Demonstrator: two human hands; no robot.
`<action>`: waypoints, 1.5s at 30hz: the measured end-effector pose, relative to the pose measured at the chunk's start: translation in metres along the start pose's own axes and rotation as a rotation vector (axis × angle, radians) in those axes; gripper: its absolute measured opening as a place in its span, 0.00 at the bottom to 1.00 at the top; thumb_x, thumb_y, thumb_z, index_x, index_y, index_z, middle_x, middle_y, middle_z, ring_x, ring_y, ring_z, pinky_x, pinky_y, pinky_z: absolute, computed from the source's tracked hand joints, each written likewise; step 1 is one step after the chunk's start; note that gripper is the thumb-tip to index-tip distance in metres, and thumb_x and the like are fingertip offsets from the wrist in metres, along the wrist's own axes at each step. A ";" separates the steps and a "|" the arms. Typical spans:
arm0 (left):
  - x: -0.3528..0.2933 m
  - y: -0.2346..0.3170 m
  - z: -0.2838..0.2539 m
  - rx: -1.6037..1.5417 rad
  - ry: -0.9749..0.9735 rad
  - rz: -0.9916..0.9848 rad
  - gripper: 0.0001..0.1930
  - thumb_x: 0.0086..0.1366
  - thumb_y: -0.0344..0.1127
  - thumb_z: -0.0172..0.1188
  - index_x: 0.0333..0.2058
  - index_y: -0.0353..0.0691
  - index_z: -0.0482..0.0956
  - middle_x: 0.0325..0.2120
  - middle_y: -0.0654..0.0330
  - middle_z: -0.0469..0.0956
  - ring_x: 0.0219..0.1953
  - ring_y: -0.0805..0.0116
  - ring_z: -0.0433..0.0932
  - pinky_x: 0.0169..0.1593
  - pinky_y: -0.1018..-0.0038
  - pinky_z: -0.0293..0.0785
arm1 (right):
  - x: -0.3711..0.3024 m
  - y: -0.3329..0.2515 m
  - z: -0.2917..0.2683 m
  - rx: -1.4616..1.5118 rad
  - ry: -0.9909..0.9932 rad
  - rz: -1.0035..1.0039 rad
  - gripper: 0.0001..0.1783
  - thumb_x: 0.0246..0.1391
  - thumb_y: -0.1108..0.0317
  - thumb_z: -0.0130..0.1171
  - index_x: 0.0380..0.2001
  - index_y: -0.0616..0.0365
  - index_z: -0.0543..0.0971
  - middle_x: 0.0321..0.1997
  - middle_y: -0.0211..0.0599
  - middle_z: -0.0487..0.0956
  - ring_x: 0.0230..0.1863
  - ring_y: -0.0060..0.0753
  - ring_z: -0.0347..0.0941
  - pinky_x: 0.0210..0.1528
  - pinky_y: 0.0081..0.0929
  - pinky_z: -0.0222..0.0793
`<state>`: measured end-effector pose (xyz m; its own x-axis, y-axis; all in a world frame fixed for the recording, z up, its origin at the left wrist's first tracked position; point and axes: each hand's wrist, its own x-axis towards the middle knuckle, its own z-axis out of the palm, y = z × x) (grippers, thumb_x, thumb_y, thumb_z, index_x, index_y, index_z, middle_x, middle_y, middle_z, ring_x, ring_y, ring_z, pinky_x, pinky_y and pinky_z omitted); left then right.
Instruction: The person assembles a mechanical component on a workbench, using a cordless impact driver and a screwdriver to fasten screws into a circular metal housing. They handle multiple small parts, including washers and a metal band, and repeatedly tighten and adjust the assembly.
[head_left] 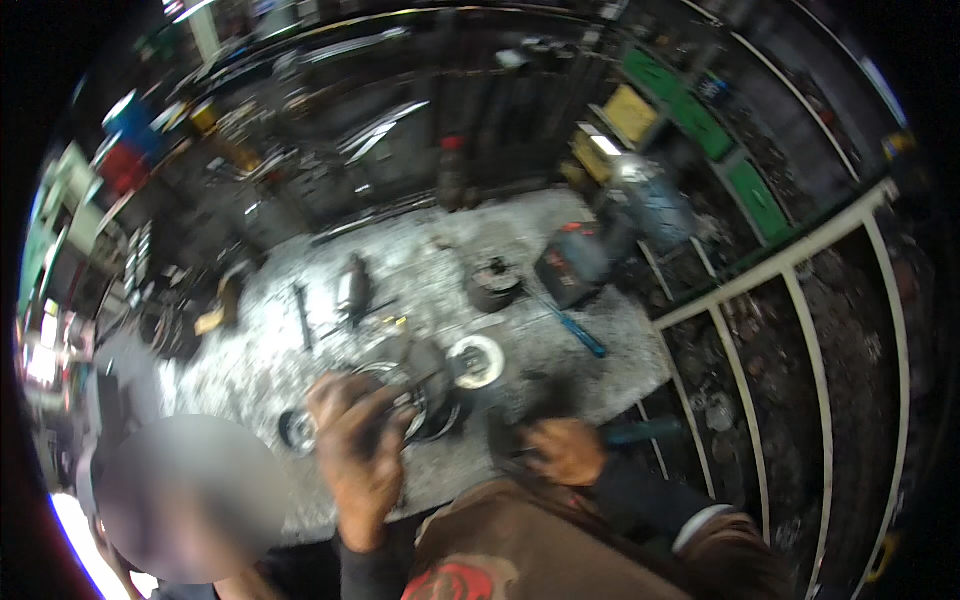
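Note:
A round metal housing (435,385) with a bright ring-shaped rim lies near the front of the workbench (270,350). My left hand (355,440) is at its left side, fingers curled over the edge of the rim; something dark under the fingers is too blurred to name. To the right, my right hand (565,450) is closed around a hammer, its dark blocky head toward the housing and its blue handle (645,432) sticking out past my fist. This hand is smeared by motion. A white-rimmed disc (477,362) rests just behind the housing.
A round dark part (495,285), a blue-handled tool (580,335) and a dark jug (572,262) stand or lie farther back. A small ring (297,432) sits left of my hand. Another person (195,500) is close at the left; a metal rack (790,300) stands right.

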<state>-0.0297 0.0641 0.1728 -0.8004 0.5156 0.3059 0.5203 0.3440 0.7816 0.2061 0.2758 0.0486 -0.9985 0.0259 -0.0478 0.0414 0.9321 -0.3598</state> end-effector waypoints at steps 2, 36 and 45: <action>0.003 0.003 0.001 0.028 -0.014 -0.014 0.11 0.51 0.28 0.71 0.35 0.33 0.87 0.38 0.54 0.79 0.56 0.50 0.72 0.64 0.60 0.64 | 0.002 0.006 0.042 -0.003 0.006 0.006 0.31 0.58 0.57 0.64 0.63 0.54 0.76 0.43 0.40 0.78 0.46 0.45 0.77 0.46 0.44 0.74; 0.001 -0.015 0.001 -0.059 0.013 0.059 0.14 0.51 0.36 0.77 0.39 0.48 0.91 0.43 0.60 0.82 0.55 0.52 0.71 0.60 0.58 0.68 | 0.072 0.003 -0.281 0.579 0.296 0.295 0.25 0.55 0.72 0.74 0.56 0.58 0.81 0.47 0.39 0.86 0.43 0.35 0.84 0.47 0.35 0.83; -0.001 -0.025 0.006 -0.138 0.090 0.131 0.14 0.51 0.35 0.77 0.38 0.45 0.91 0.43 0.61 0.82 0.54 0.53 0.72 0.59 0.58 0.68 | 0.115 -0.084 -0.309 0.326 -0.273 0.226 0.30 0.38 0.73 0.80 0.50 0.57 0.83 0.48 0.37 0.84 0.50 0.39 0.80 0.54 0.39 0.77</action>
<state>-0.0398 0.0596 0.1496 -0.7554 0.4743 0.4522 0.5806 0.1644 0.7974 0.0767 0.3117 0.3616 -0.9194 0.0783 -0.3854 0.3086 0.7512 -0.5835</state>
